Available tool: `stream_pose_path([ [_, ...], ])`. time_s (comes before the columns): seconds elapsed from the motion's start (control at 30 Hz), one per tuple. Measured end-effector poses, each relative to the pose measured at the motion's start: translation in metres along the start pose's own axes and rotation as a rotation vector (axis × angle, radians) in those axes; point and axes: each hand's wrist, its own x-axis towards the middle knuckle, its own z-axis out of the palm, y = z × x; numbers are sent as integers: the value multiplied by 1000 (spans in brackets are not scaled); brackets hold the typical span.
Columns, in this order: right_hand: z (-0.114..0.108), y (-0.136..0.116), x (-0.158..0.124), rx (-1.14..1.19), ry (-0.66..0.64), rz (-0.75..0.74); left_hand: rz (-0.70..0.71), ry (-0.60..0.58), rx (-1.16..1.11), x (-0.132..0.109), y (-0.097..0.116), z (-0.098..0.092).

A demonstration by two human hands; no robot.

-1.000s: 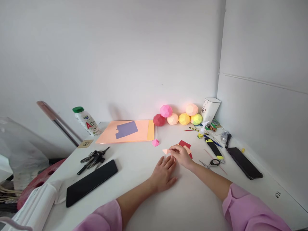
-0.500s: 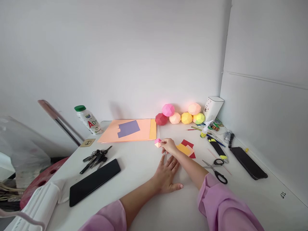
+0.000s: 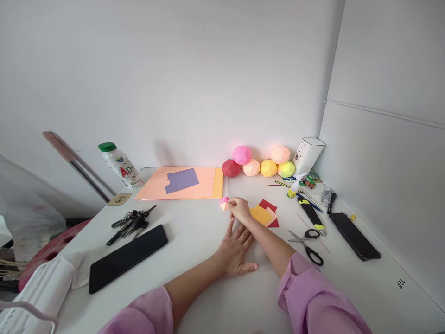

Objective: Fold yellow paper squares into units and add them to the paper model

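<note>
My right hand [image 3: 239, 209] pinches the edge of a small folded paper piece [image 3: 224, 203], pink on top and peach below, just above the white table [image 3: 194, 232]. My left hand [image 3: 236, 250] lies flat on the table with its fingers spread and holds nothing. The right forearm passes over to the right of the left fingers. Beside my right wrist lie overlapping paper pieces, a yellow one [image 3: 259, 214], a peach one [image 3: 271, 216] and a dark red one [image 3: 268, 204].
Peach sheets [image 3: 153, 188] carry a purple paper piece [image 3: 181, 181]. Several faceted paper balls [image 3: 241, 155] rest by the wall. Scissors [image 3: 306, 241], a glue bottle [image 3: 293, 189] and a utility knife [image 3: 312, 215] lie right; keys [image 3: 134, 221] and a black phone-like slab [image 3: 128, 259] left.
The whole view has shifted slightly, so everything on the table sits a little further left. Both hands keep nearly the same pose, the right still pinching the paper piece.
</note>
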Motion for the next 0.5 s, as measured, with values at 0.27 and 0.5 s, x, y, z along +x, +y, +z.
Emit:
stream_pose_path([
  [0.27,-10,-8,-8,118,-118,-20,-37,-21,13,-2,0,4],
  [0.5,-47,-29,-22,657,-729,50,-54,47,46,-4,-3,12],
])
